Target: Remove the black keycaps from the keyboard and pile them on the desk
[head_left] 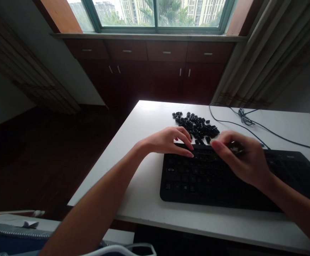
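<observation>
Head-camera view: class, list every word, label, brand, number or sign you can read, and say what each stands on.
No word or number is readable.
Keyboard, bottom-left key: seemingly a small window sign, faint.
Keyboard, top right: pale mark, too small and blurred to read.
Other keyboard marks and the black keycaps: nothing legible.

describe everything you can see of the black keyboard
The keyboard is black and plastic-looking, with rounded corners; many key positions look bare, with some pale-marked keys at its left end. It lies flat on the white table, a cable leading to its far edge. The left hand is over its upper left; the right hand hides part of its middle.
</observation>
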### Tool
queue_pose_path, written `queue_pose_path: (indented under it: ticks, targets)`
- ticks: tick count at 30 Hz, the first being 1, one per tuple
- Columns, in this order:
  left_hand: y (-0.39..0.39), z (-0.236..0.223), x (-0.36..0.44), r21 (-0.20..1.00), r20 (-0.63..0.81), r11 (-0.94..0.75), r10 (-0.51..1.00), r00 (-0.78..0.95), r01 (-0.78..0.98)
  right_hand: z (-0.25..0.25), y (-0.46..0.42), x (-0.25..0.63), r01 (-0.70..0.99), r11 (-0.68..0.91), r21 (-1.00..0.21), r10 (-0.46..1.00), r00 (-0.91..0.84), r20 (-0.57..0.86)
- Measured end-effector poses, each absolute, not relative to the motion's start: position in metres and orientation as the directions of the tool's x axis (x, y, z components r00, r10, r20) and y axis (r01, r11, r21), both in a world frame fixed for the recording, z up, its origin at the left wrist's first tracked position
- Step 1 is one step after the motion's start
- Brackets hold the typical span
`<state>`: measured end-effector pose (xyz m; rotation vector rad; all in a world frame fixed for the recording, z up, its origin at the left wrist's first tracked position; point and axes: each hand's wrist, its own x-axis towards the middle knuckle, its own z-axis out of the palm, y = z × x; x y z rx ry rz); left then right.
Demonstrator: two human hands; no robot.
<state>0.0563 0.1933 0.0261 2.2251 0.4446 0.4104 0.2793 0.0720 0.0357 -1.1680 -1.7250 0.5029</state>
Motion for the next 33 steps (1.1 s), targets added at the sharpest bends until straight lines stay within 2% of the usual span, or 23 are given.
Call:
queue_pose_path:
  ticks: [2,4,5,7,11,13,15,16,20,22,24,26,28,30,33]
  targets:
    - [0.197,0.025,0.054,0.78,0.156,-0.593,0.494,0.855,0.201,0.047,0.075,0.269,0.198,0.405,-0.892,0.908,0.028,0.418]
    - [0.203,0.021,0.053,0.775,0.191,-0.588,0.569,0.8,0.233,0.058,0.081,0.256,-0.075,0.351,-0.933,0.936,-0.008,0.353]
    - [0.206,0.018,0.052,0.767,0.213,-0.587,0.613,0.761,0.258,0.062,0.084,0.249,-0.15,0.325,-0.934,0.941,-0.051,0.336]
    - [0.212,0.011,0.051,0.74,0.26,-0.591,0.691,0.675,0.32,0.07,0.092,0.236,-0.18,0.325,-0.928,0.932,-0.107,0.347]
    - [0.22,-0.001,0.049,0.654,0.37,-0.624,0.757,0.538,0.428,0.067,0.102,0.22,-0.216,0.449,-0.867,0.883,-0.044,0.468]
    - [0.222,-0.004,0.047,0.633,0.398,-0.628,0.765,0.506,0.452,0.055,0.105,0.217,-0.236,0.449,-0.862,0.88,-0.052,0.473]
    - [0.223,-0.005,0.047,0.626,0.406,-0.627,0.77,0.493,0.463,0.043,0.107,0.217,-0.106,0.377,-0.92,0.908,-0.155,0.39]
    - [0.224,-0.006,0.047,0.622,0.407,-0.628,0.77,0.491,0.468,0.04,0.108,0.219,-0.103,0.365,-0.925,0.912,-0.16,0.377]
    - [0.223,-0.007,0.048,0.599,0.403,-0.637,0.764,0.504,0.486,0.048,0.107,0.226,-0.221,0.369,-0.903,0.909,-0.119,0.401]
    - [0.222,-0.008,0.048,0.573,0.405,-0.647,0.758,0.512,0.503,0.054,0.105,0.231,-0.157,0.406,-0.9,0.899,-0.109,0.424]
    - [0.222,-0.01,0.047,0.535,0.419,-0.658,0.751,0.51,0.53,0.054,0.101,0.238,0.086,0.466,-0.881,0.879,-0.155,0.45]
    - [0.223,-0.012,0.045,0.491,0.437,-0.668,0.744,0.505,0.559,0.048,0.097,0.249,0.399,0.535,-0.745,0.845,-0.279,0.457]
    - [0.225,-0.015,0.043,0.452,0.45,-0.676,0.736,0.506,0.582,0.04,0.091,0.262,0.614,0.6,-0.513,0.799,-0.419,0.432]
    - [0.227,-0.018,0.042,0.421,0.453,-0.685,0.726,0.517,0.594,0.033,0.083,0.276,0.696,0.635,-0.334,0.763,-0.499,0.412]
    - [0.23,-0.022,0.045,0.387,0.444,-0.715,0.698,0.562,0.583,0.024,0.072,0.289,0.715,0.651,-0.256,0.747,-0.541,0.388]
